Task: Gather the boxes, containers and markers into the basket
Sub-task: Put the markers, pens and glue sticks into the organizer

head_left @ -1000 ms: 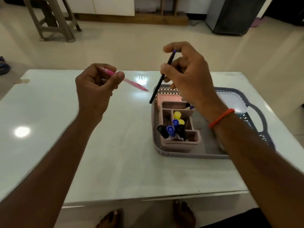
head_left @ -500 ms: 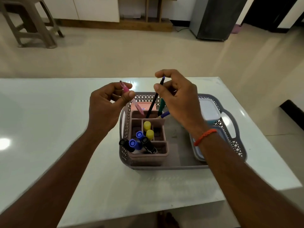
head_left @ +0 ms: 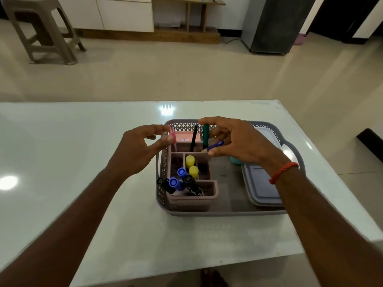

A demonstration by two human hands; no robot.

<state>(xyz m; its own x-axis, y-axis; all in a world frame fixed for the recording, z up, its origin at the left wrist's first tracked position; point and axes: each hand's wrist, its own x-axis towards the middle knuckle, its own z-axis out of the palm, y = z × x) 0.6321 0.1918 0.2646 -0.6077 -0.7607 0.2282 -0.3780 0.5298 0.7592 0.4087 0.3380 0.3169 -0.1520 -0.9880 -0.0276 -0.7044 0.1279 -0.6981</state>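
Note:
A grey lattice basket (head_left: 228,213) sits on the white table. In its left half stands a pink organizer (head_left: 192,198) holding black and blue markers (head_left: 175,183) in front and yellow markers (head_left: 190,161) in the middle. My left hand (head_left: 143,152) pinches the top of a pink pen (head_left: 172,135) that stands in the organizer's back compartment. My right hand (head_left: 238,141) hovers over the same compartment with fingers spread, its index fingertip just over the top of an upright black pen (head_left: 193,137). A green pen (head_left: 205,134) and a blue pen (head_left: 215,145) lean beside the black one.
Lidded grey-blue containers (head_left: 263,187) fill the basket's right half, and a small pink box (head_left: 186,138) lies behind the organizer. The table's (head_left: 83,162) near edge runs below the basket. On the floor beyond are a plastic stool (head_left: 41,32) and a dark cabinet (head_left: 273,23).
Both hands came down from above the table to the organizer. The pink and black pens went from tilted in the air to upright in the back compartment. My right fingers opened.

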